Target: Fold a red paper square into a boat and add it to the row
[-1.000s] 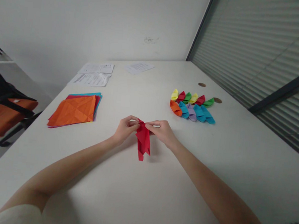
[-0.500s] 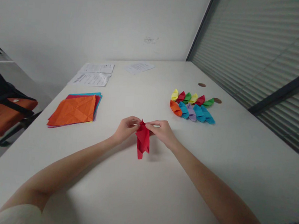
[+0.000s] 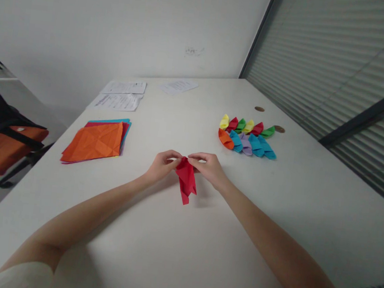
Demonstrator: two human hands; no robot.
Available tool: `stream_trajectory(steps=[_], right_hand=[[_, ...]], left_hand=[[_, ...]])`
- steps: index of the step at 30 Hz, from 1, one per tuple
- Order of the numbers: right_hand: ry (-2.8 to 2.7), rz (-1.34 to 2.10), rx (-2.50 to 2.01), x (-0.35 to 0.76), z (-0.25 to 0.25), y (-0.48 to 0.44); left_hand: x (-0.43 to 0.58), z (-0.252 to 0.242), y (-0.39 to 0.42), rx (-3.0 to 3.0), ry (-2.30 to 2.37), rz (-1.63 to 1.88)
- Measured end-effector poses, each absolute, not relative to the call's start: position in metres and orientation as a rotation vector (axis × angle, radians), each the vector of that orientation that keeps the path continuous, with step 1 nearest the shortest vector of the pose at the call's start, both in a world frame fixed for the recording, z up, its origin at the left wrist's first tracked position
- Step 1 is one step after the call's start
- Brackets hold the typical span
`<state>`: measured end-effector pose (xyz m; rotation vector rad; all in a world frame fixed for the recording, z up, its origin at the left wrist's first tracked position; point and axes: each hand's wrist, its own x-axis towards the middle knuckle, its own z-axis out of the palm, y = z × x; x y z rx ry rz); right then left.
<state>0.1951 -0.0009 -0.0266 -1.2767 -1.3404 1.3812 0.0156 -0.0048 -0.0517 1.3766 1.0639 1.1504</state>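
prob mid-fold on red origami paper (image 3: 186,178) | left hand (image 3: 161,164) + right hand (image 3: 210,169) pinching its top, in from surface's (image 3: 202,244) near edge | next crease likely wants firm pressure

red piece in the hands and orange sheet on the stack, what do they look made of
Red piece: probably thin paper, matte, judging by its folds and angular edges. Orange sheet: likely paper too, matte, with crease lines across it.
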Motion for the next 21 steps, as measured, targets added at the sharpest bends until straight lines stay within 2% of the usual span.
stream_trajectory(steps=[21], right_hand=[[-1.535,1.274,-1.205,0.1935,-0.0384,-0.0004]], left_hand=[[0.0141,-0.0504,-0.0026,0.995,1.076,1.046]])
